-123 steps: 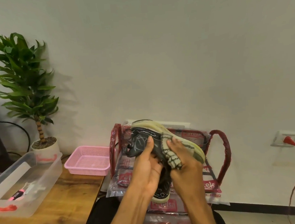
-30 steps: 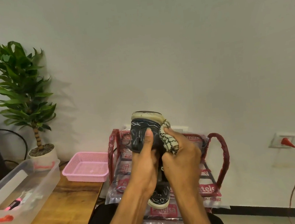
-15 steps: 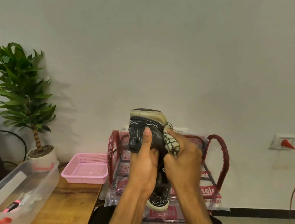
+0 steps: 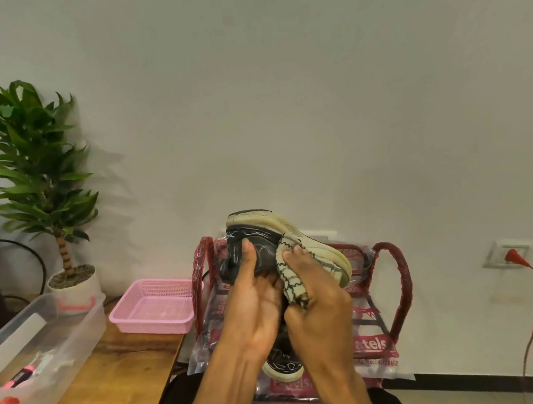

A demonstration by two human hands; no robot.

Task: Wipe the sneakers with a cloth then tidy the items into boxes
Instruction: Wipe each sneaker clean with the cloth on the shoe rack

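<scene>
Sneaker point(image 4: 261, 239) just tilted, sole swung right. Left hand point(image 4: 251, 308) grips black upper, thumb on top. Right hand point(image 4: 319, 322) pinches cloth point(image 4: 292, 281) against sole edge. Wiping carries on; tidying not yet begun.

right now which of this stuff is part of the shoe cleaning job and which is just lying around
For the job: sneaker in left hand, checked cloth in right hand, clear box, pink basket.
Lying about: potted plant, red plug, plastic-wrapped rack.

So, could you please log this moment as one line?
wiping | left hand grips sneaker | right hand holds cloth against sneaker
</scene>
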